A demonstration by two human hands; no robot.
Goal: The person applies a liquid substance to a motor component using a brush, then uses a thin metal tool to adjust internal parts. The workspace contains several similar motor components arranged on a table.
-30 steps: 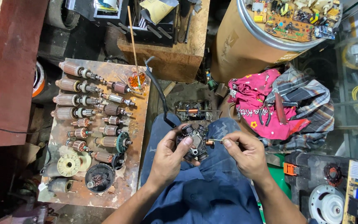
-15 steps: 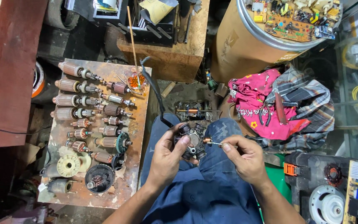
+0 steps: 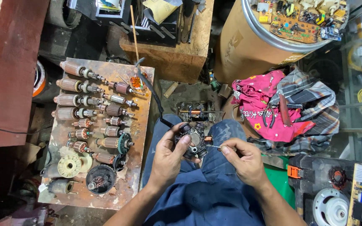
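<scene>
Now one round motor part (image 3: 194, 141) in left-hand (image 3: 170, 157) grip, one thin tool (image 3: 219, 147) pinched by right hand (image 3: 244, 161).

Left of the one round motor part (image 3: 193, 141) lie about thirteen armatures (image 3: 74, 86), one cream disc (image 3: 69, 166) and one black housing (image 3: 100, 179).

I am looking through a single head-worn camera, pointing almost straight down over the lap. It is sitting close above the left hand (image 3: 170, 157) and right hand (image 3: 244, 161), while taking in the rusty board of motor armatures (image 3: 139, 125) at left and the cardboard drum (image 3: 244, 46) ahead.
</scene>
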